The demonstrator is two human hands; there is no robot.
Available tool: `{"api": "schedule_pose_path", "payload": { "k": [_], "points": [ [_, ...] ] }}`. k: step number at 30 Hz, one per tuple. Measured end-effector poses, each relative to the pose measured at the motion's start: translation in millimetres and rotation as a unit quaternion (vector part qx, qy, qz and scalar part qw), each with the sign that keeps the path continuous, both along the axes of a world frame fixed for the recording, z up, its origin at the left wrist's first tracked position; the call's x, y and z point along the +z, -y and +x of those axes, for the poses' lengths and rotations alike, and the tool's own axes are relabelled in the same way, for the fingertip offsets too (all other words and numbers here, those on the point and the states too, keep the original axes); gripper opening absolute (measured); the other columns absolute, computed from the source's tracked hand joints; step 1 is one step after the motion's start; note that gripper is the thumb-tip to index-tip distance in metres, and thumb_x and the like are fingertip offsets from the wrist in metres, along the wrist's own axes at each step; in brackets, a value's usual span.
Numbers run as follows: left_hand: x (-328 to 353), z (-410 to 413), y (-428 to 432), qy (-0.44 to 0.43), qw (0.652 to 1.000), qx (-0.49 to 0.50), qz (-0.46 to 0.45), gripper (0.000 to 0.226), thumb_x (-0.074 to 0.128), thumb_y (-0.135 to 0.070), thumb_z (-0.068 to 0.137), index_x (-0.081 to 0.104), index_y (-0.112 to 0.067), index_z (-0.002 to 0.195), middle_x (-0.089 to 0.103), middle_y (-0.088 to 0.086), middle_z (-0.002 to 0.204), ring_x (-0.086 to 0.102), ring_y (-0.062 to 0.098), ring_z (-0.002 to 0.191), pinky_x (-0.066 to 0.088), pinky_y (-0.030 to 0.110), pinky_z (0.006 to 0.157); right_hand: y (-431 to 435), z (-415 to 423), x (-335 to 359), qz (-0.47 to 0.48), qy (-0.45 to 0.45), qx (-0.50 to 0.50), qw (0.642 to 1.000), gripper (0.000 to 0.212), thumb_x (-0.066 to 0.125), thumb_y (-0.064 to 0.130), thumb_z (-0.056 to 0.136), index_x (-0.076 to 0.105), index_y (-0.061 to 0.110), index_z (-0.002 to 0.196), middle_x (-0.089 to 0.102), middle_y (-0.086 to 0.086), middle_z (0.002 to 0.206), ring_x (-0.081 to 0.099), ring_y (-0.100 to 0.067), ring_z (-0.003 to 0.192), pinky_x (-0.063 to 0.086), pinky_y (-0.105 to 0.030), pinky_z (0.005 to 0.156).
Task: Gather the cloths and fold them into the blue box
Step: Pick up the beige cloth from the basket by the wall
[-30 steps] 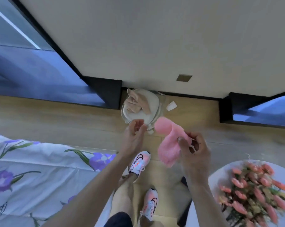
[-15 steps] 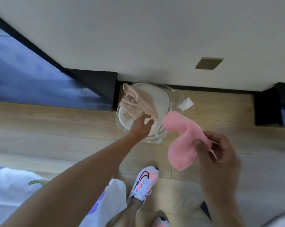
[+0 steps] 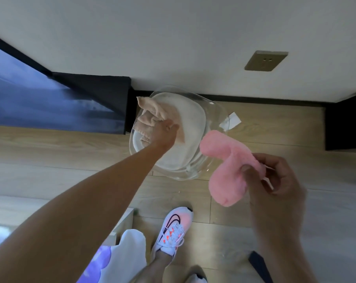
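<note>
A clear glass bowl (image 3: pixel 210 111) stands on the wooden floor by the wall, holding a white cloth (image 3: pixel 190 127) and a crumpled beige cloth (image 3: pixel 150 113). My left hand (image 3: pixel 164 133) reaches into the bowl and lies on the beige cloth; its fingers are hidden, so the grip is unclear. To the right, above the floor, my right hand (image 3: pixel 275 176) pinches a fluffy pink cloth (image 3: pixel 228 170) that hangs down. No blue box is in view.
A white paper scrap (image 3: pixel 231 121) lies right of the bowl. Dark blue curtains hang at far left (image 3: pixel 50 103) and far right (image 3: pixel 346 123). A wall socket (image 3: pixel 266 60) sits above. A floral sheet (image 3: pixel 115 260) and my shoe (image 3: pixel 175 229) are below.
The view has closed in on the bowl. My left hand has gone from the rim down onto the beige cloth. The right hand still holds the pink cloth.
</note>
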State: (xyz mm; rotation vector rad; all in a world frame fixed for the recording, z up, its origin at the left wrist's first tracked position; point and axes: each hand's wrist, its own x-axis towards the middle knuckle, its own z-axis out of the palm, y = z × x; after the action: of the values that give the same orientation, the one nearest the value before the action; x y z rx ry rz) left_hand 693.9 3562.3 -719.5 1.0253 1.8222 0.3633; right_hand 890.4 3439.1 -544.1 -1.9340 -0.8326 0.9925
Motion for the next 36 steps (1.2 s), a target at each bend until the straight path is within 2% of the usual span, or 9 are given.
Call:
{"api": "schedule_pose_path", "payload": {
  "k": [4,10,13,18,22,26,29,32,36],
  "points": [
    [56,-18,14,-0.057,0.991,-0.063,0.101,0.032,0.058,-0.031,0.096,0.068,-0.016,0.123,0.064,0.001,0.124,0.061,0.015,0.111,0.05,0.037,0.1,-10,-3,24,-0.006,-0.007,0.001,1.0,0.023,0.068,0.004,0.087,0.069,0.025,0.097,0.071,-0.001,0.103,0.068,-0.019,0.094,0.058,-0.032,0.075],
    [204,-19,49,0.012,0.97,-0.1,0.22,0.011,0.065,-0.019,0.094,0.069,-0.022,0.104,0.067,-0.013,0.104,0.062,-0.001,0.098,0.045,0.009,0.083,-23,-11,83,-0.006,-0.022,0.007,1.0,0.024,0.069,0.002,0.083,0.068,0.023,0.095,0.07,0.0,0.099,0.067,-0.02,0.091,0.055,-0.034,0.075],
    [280,3,78,0.069,0.958,-0.156,0.232,0.03,0.076,-0.011,0.082,0.067,-0.019,0.109,0.063,-0.003,0.103,0.061,0.012,0.09,0.046,0.019,0.082,-18,-15,126,-0.017,-0.047,-0.001,0.999,0.022,0.071,0.009,0.078,0.069,0.025,0.094,0.072,-0.001,0.095,0.067,-0.021,0.086,0.054,-0.036,0.071],
    [382,49,116,0.113,0.951,-0.223,0.185,0.06,0.082,-0.026,0.07,0.06,-0.015,0.125,0.055,-0.008,0.125,0.059,0.014,0.11,0.05,0.026,0.088,3,-8,220,-0.018,-0.124,-0.038,0.991,0.02,0.073,-0.001,0.082,0.071,0.016,0.092,0.073,-0.004,0.086,0.064,-0.014,0.076,0.052,-0.025,0.065],
    [444,77,128,0.101,0.952,-0.211,0.199,0.045,0.075,-0.018,0.074,0.062,-0.015,0.116,0.06,-0.01,0.11,0.062,0.006,0.097,0.049,0.019,0.078,31,14,286,-0.022,-0.182,-0.082,0.98,0.012,0.07,0.006,0.086,0.073,0.012,0.096,0.075,-0.006,0.087,0.067,-0.016,0.079,0.055,-0.038,0.078],
    [511,98,134,0.129,0.943,-0.235,0.197,0.029,0.07,-0.006,0.081,0.064,-0.026,0.101,0.064,-0.014,0.096,0.063,0.007,0.086,0.044,0.014,0.072,67,39,353,0.011,-0.208,-0.135,0.969,0.013,0.064,0.005,0.093,0.073,0.009,0.102,0.078,-0.01,0.093,0.075,-0.02,0.087,0.058,-0.041,0.089],
    [562,116,148,0.155,0.928,-0.282,0.187,0.032,0.069,-0.008,0.083,0.063,-0.035,0.097,0.066,-0.014,0.089,0.062,0.004,0.081,0.043,0.009,0.069,103,58,395,0.051,-0.172,-0.18,0.967,0.013,0.06,0.005,0.097,0.073,0.007,0.099,0.076,-0.019,0.094,0.073,-0.026,0.089,0.057,-0.044,0.091],
    [607,140,173,0.189,0.905,-0.333,0.186,0.03,0.068,-0.008,0.082,0.064,-0.032,0.1,0.067,-0.011,0.088,0.063,0.005,0.079,0.043,0.011,0.068,149,76,432,0.089,-0.119,-0.242,0.959,0.013,0.059,0.004,0.097,0.073,0.004,0.098,0.076,-0.014,0.091,0.074,-0.026,0.086,0.059,-0.044,0.089],
    [654,175,224,0.227,0.874,-0.386,0.189,0.03,0.064,-0.02,0.079,0.065,-0.033,0.105,0.069,-0.012,0.096,0.066,0.008,0.088,0.051,0.022,0.075,220,95,468,0.137,-0.08,-0.335,0.929,0.015,0.059,0.004,0.098,0.073,0.007,0.097,0.077,-0.01,0.091,0.074,-0.028,0.086,0.057,-0.039,0.084]
  ]
}}
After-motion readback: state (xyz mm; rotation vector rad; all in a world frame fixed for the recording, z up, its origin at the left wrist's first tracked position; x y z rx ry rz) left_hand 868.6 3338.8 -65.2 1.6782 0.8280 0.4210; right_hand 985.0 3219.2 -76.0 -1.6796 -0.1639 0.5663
